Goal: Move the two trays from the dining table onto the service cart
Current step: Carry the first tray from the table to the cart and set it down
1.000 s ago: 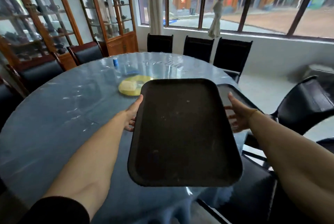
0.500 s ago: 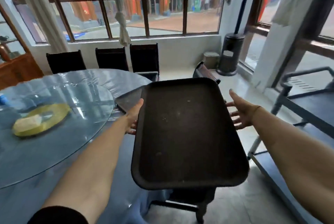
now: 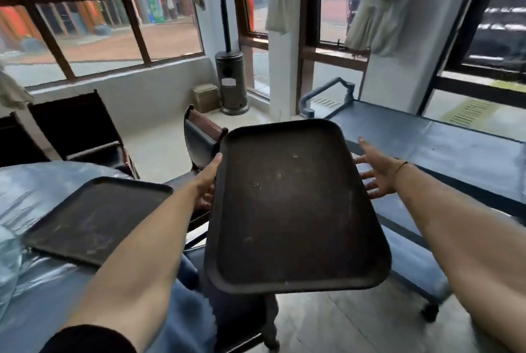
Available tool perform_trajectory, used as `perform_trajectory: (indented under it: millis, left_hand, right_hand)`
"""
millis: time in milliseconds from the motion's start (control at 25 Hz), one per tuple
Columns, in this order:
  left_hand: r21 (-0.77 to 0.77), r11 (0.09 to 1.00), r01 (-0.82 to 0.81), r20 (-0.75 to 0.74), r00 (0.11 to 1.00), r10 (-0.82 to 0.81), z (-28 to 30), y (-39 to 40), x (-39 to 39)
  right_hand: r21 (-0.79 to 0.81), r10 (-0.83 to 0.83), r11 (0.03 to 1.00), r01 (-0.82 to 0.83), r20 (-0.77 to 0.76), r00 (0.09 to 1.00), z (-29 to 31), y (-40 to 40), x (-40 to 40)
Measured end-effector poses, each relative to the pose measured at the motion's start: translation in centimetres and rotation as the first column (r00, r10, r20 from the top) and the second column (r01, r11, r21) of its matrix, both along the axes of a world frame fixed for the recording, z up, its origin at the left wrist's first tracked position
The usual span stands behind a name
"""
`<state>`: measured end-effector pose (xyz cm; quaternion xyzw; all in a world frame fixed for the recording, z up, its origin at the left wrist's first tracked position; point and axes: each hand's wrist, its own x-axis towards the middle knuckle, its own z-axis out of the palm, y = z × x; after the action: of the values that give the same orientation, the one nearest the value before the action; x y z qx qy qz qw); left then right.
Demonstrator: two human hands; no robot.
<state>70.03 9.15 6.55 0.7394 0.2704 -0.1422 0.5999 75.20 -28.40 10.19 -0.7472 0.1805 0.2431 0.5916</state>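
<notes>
plastic-covered table (image 3: 42,181), dark tray (image 3: 96,218) on it

Black sleeve cuff (image 3: 94,340), thin wrist bracelet (image 3: 400,166)

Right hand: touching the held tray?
Cannot tell. In the head view the right hand is spread open at the held tray's right edge; the rim hides any contact. The left hand grips the left edge.

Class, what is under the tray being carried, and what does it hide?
Under the carried tray: a chair, its post, and floor. The left hand grips its edge; fingers beneath are hidden.
</notes>
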Motion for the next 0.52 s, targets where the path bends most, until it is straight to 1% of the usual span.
perform_trajectory:
  millis: [40,160,240,320,520]
  left_hand:
    - [-0.002,1.0,0.023,0.003,1.0,-0.023,0.0,-0.5,1.0]
    - [-0.014,0.985,0.173,-0.016,0.985,-0.173,0.4,-3.1,5.3]
    - [0.01,0.972,0.236,-0.001,0.972,-0.236,0.5,-4.5,8.1]
    - [0.028,0.948,0.318,0.012,0.948,-0.318,0.3,-5.6,10.6]
    - [0.046,0.889,0.455,0.016,0.89,-0.456,0.2,-8.4,14.9]
  right_hand:
    - [-0.012,-0.022,1.0,0.022,-0.009,1.0,0.0,-0.7,-0.1]
    - [-0.03,-0.144,0.989,0.144,-0.008,0.99,0.0,-3.1,-0.1]
    - [-0.054,-0.22,0.974,0.22,-0.007,0.975,-0.2,-4.5,-0.2]
    - [-0.063,-0.289,0.955,0.289,-0.002,0.957,-0.4,-5.5,-0.2]
    - [-0.074,-0.418,0.906,0.418,0.012,0.908,-0.6,-7.2,0.1]
